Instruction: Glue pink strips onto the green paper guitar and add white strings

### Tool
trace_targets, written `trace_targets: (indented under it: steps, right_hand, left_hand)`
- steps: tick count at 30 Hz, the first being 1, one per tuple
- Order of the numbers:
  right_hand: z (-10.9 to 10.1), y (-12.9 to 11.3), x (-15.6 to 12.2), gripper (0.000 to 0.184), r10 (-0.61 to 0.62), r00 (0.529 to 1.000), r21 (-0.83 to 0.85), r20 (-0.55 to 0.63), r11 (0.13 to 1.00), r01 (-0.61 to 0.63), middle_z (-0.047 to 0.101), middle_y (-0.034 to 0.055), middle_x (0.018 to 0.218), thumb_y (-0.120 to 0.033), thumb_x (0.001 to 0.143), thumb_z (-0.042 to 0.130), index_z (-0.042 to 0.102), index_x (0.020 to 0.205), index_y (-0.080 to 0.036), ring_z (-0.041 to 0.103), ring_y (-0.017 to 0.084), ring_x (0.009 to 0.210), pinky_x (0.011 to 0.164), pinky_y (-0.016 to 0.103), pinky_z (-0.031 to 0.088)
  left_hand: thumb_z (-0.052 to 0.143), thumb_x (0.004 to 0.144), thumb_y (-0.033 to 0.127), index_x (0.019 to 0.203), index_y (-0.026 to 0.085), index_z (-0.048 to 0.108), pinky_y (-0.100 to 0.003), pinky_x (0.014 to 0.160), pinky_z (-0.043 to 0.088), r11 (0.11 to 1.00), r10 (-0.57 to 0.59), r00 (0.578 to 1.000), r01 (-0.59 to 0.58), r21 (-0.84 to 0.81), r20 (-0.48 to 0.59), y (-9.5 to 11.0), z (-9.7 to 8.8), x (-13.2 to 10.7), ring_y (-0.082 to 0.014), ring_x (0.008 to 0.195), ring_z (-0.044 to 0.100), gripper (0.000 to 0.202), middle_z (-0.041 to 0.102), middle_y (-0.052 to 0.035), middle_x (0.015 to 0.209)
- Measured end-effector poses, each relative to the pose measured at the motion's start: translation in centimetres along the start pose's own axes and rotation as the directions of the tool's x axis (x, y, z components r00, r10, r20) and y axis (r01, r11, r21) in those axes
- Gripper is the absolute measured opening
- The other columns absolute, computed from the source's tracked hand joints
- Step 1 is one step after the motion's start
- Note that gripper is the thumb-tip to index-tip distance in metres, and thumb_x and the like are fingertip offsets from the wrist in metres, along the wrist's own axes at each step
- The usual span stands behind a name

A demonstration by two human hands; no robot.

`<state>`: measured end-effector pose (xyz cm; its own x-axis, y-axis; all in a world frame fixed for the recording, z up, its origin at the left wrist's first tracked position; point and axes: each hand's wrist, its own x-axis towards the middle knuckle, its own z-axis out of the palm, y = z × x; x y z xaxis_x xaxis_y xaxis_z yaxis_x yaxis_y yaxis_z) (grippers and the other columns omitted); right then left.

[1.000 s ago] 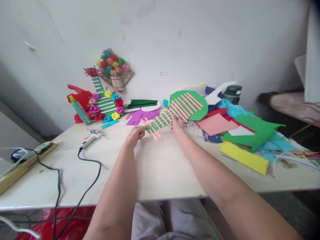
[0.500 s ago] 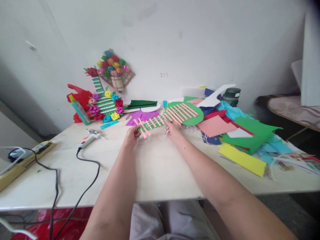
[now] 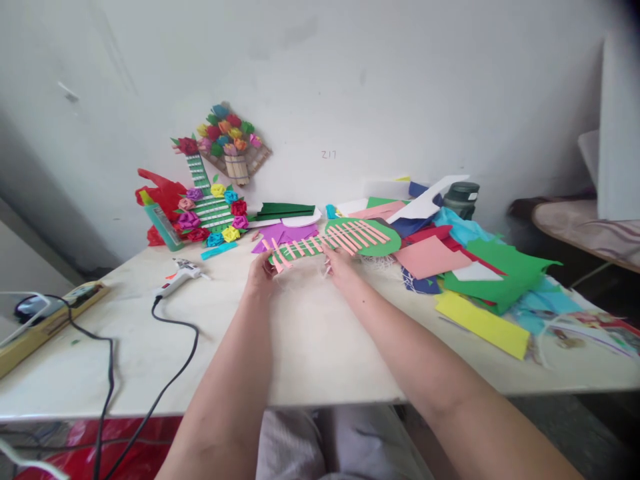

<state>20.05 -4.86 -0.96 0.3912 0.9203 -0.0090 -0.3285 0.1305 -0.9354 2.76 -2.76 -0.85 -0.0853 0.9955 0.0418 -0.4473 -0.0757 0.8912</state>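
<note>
Both hands hold a green guitar-shaped paper cutout slightly above the table. Pink paper strips lie across its neck and body, with white strings woven among them. My left hand is closed around the narrow neck end at the left. My right hand pinches the lower edge near where the neck meets the round body. White string hangs loosely between the hands and looks blurred. The fingertips behind the cutout are hidden.
A glue gun lies at the left, its black cord running off the table. Behind stand a glue bottle and a flowered guitar craft. Coloured paper sheets are heaped at the right beside a dark bottle. A power strip sits far left.
The cutout has shifted slightly left, and its round body sits a little lower and looks flatter. Both hands still hold it, and the loose string between them has moved.
</note>
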Motion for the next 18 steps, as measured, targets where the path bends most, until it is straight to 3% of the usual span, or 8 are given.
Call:
trace_targets:
  steps: [3, 6, 8, 11, 15, 16, 18]
  right_hand:
    - [0.3, -0.3, -0.3, 0.028, -0.026, 0.999, -0.011, -0.038, 1.0, 0.025, 0.033, -0.009, 0.039, -0.032, 0.066, 0.061, 0.04, 0.054, -0.019, 0.03, 0.004, 0.035, 0.033, 0.018, 0.022]
    - [0.5, -0.4, -0.4, 0.028, -0.075, 0.993, -0.053, -0.087, 0.996, 0.071, 0.036, -0.0078, 0.041, -0.033, 0.067, 0.059, 0.04, 0.053, -0.019, 0.034, 0.006, 0.038, 0.036, 0.019, 0.026]
    - [0.6, -0.2, -0.2, 0.028, -0.13, 0.986, -0.091, -0.105, 0.988, 0.121, 0.037, -0.0072, 0.042, -0.036, 0.067, 0.059, 0.04, 0.053, -0.02, 0.036, 0.007, 0.041, 0.039, 0.02, 0.028]
    - [0.4, 0.3, 0.4, 0.028, -0.188, 0.975, -0.118, -0.122, 0.978, 0.174, 0.038, -0.007, 0.044, -0.041, 0.066, 0.059, 0.042, 0.056, -0.02, 0.037, 0.008, 0.043, 0.04, 0.02, 0.03]
    - [-0.1, 0.9, 1.2, 0.028, -0.202, 0.97, -0.12, -0.135, 0.975, 0.186, 0.038, -0.0069, 0.045, -0.044, 0.067, 0.057, 0.044, 0.06, -0.02, 0.039, 0.008, 0.044, 0.041, 0.02, 0.03]
    - [-0.2, 0.9, 1.3, 0.028, -0.198, 0.971, -0.122, -0.138, 0.976, 0.182, 0.038, -0.0068, 0.045, -0.045, 0.067, 0.056, 0.044, 0.06, -0.02, 0.039, 0.009, 0.044, 0.041, 0.02, 0.031]
    - [-0.3, 0.9, 1.5, 0.028, -0.191, 0.97, -0.128, -0.148, 0.977, 0.173, 0.038, -0.0066, 0.044, -0.045, 0.068, 0.056, 0.045, 0.061, -0.02, 0.039, 0.009, 0.043, 0.04, 0.021, 0.031]
  left_hand:
    - [0.059, 0.057, 0.031, 0.07, 0.016, 0.056, -0.022, 0.047, 0.04, 1.0, 0.01, 1.0, -0.01, -0.012, 0.009, -0.1, 0.2, 0.1, -0.0113, 0.052, 0.055, 0.021, 0.058, 0.0004, 0.061]
    - [0.06, 0.06, 0.037, 0.076, 0.017, 0.059, -0.023, 0.052, 0.042, 0.999, 0.035, 0.999, -0.034, 0.014, -0.016, -0.3, 0.2, 0.5, -0.0124, 0.059, 0.056, 0.026, 0.061, -0.0013, 0.069]
    - [0.056, 0.064, 0.044, 0.077, 0.018, 0.059, -0.022, 0.052, 0.041, 0.995, 0.082, 0.993, -0.077, 0.057, -0.089, -0.4, 0.2, 0.7, -0.0122, 0.061, 0.056, 0.028, 0.06, -0.0014, 0.071]
    - [0.05, 0.067, 0.044, 0.07, 0.018, 0.057, -0.02, 0.051, 0.038, 0.975, 0.188, 0.954, -0.153, 0.162, -0.235, -0.3, 0.0, 0.8, -0.0102, 0.06, 0.053, 0.027, 0.058, -0.0005, 0.068]
    - [0.051, 0.06, 0.026, 0.05, 0.017, 0.046, -0.018, 0.041, 0.028, 0.949, 0.284, 0.888, -0.208, 0.235, -0.362, 0.1, -0.2, 0.4, -0.006, 0.042, 0.038, 0.015, 0.045, 0.0039, 0.046]
    - [0.049, 0.058, 0.024, 0.046, 0.017, 0.042, -0.019, 0.038, 0.024, 0.953, 0.271, 0.903, -0.203, 0.224, -0.333, 0.2, -0.2, 0.2, -0.0055, 0.038, 0.033, 0.016, 0.039, 0.0048, 0.041]
    - [0.047, 0.057, 0.024, 0.043, 0.017, 0.039, -0.02, 0.034, 0.018, 0.966, 0.182, 0.973, -0.15, 0.209, -0.144, 0.4, -0.2, -0.2, -0.0054, 0.033, 0.03, 0.018, 0.034, 0.0047, 0.036]
